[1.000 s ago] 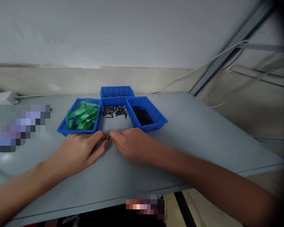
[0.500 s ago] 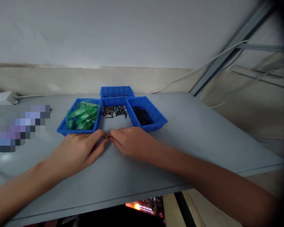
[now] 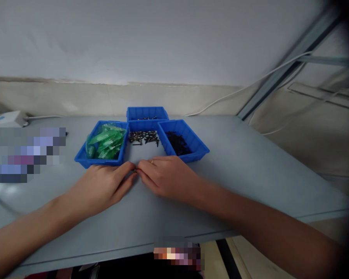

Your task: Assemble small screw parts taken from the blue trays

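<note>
In the head view, my left hand [image 3: 107, 185] and my right hand [image 3: 165, 176] meet low over the table, fingertips nearly touching. Between their pinched thumbs and fingers is a small metal fastener [image 3: 135, 170], mostly covered, so its exact kind does not show. Just beyond lies a loose pile of dark and brassy screws [image 3: 144, 137]. Green plastic packets fill the blue left bin [image 3: 80, 159], next to my left hand. Black small parts [image 3: 177, 142] sit in the blue right bin [image 3: 196, 141], beyond my right hand.
A third blue bin [image 3: 147, 112] at the back holds small metal parts. A white power strip [image 3: 8, 119] and a pixelated area are at the left. A pale cable [image 3: 218, 101] runs along the wall to a metal frame [image 3: 275, 81]. The table's front edge [image 3: 119, 248] is near me.
The view has shifted slightly, moving the bins and hands a little rightward in the picture. My hands keep their pinch, and the fingertips have come slightly closer, hiding more of the fastener.
</note>
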A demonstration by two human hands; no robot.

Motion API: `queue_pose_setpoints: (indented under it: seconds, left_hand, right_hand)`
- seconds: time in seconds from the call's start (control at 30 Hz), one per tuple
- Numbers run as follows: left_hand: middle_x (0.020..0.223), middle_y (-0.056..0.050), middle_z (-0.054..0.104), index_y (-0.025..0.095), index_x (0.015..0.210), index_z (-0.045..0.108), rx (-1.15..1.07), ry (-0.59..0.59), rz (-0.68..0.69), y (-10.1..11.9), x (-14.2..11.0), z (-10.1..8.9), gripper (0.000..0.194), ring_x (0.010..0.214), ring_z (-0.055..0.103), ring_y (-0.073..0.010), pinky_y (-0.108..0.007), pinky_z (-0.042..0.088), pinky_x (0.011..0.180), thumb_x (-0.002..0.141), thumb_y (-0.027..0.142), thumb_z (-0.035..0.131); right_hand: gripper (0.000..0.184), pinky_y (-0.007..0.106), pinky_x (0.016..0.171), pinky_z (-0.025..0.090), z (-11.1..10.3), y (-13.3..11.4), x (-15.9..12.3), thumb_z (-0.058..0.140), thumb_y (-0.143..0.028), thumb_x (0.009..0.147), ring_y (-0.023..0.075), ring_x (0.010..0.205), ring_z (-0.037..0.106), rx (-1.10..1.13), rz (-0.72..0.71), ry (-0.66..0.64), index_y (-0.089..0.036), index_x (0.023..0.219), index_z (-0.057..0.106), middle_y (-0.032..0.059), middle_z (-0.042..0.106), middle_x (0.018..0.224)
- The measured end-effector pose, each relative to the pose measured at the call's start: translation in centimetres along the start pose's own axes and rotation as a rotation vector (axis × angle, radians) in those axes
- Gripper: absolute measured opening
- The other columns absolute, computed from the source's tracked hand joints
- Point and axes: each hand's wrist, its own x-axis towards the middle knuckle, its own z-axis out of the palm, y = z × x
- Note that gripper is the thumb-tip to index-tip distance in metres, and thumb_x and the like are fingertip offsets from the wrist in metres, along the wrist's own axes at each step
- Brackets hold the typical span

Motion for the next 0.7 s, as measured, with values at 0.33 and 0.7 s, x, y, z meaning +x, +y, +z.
queue_pose_setpoints:
  seconds: [0.33, 0.7]
  left_hand:
    - [0.056, 0.000, 0.057, 0.017, 0.079, 0.050, -0.011, -0.013, -0.016, -0.02, -0.04, 0.00, 0.029, 0.048, 0.056, -0.0156, -0.026, 0.035, 0.046, 0.090, 0.032, 0.028]
    - [0.059, 0.001, 0.058, 0.016, 0.087, 0.051, -0.064, 0.129, 0.029, 0.07, -0.21, -0.35, 0.023, 0.049, 0.055, -0.0123, -0.024, 0.036, 0.046, 0.089, 0.033, 0.035]
  right_hand:
    - [0.016, 0.028, 0.054, 0.028, 0.15, 0.30, -0.09, 0.036, -0.010, 0.086, 0.0150, 0.065, 0.052, -0.103, -0.034, -0.052, -0.015, 0.081, 0.051, 0.0041, 0.059, 0.071]
    - [0.011, 0.025, 0.058, 0.037, 0.47, 0.39, 0.12, 0.038, -0.013, 0.087, 0.0135, 0.066, 0.055, 0.234, 0.018, -0.126, -0.014, 0.088, 0.049, 0.0042, 0.060, 0.078]
